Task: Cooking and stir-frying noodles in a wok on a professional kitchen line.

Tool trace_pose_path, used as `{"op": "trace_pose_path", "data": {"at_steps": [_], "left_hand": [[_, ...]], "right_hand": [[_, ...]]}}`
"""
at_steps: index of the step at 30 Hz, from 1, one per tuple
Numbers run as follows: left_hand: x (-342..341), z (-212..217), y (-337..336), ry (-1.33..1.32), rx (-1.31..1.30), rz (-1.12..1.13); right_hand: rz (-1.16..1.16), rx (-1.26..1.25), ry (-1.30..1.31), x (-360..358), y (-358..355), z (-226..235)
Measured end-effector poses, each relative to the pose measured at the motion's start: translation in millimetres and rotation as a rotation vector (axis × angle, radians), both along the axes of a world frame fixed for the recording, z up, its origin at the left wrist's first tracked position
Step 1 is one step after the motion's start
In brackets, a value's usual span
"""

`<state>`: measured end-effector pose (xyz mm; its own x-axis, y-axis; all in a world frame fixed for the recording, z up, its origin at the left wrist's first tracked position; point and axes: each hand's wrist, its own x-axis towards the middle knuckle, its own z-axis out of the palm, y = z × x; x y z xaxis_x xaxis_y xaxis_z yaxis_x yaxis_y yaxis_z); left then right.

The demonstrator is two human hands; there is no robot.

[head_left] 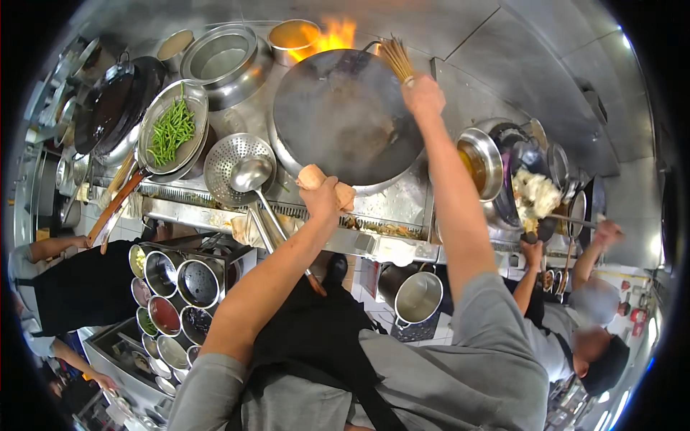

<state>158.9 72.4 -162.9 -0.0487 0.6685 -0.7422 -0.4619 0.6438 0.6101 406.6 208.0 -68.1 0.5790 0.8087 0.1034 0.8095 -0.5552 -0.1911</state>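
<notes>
Head cam: left hand (321, 195) clamped through a folded tan cloth (343, 192) on the rim of the big dark round steel wok (345, 115), steadying it over flames, probably against heat. Right hand (422, 93) fisted around a bamboo-bristle scrubbing brush (396, 59) at the wok's far edge.

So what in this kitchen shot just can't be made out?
All in the head view:
- What the left hand grips on the wok: a folded cloth covers it.
- The wok's contents: blurred by steam.
- The bamboo brush handle: buried in the right hand.
- The burner under the wok: hidden, only flames show.
</notes>
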Motion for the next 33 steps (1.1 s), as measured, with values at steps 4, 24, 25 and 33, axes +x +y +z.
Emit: {"op": "trace_pose_path", "data": {"at_steps": [4,24,25,33], "left_hand": [[8,-21,2,-0.040,0.045,-0.029],[-8,-59,8,-0.051,0.222,-0.060],[-6,-52,9,-0.021,0.206,-0.074],[-8,-79,10,0.075,0.231,-0.085]], "right_hand": [[0.302,0.027,-0.044,-69,-4,-55],[0.811,-0.022,-0.066,-135,-123,-40],[0.885,-0.051,-0.100,-117,-147,-30],[0.366,-0.189,-0.104,-52,-32,-34]]}}
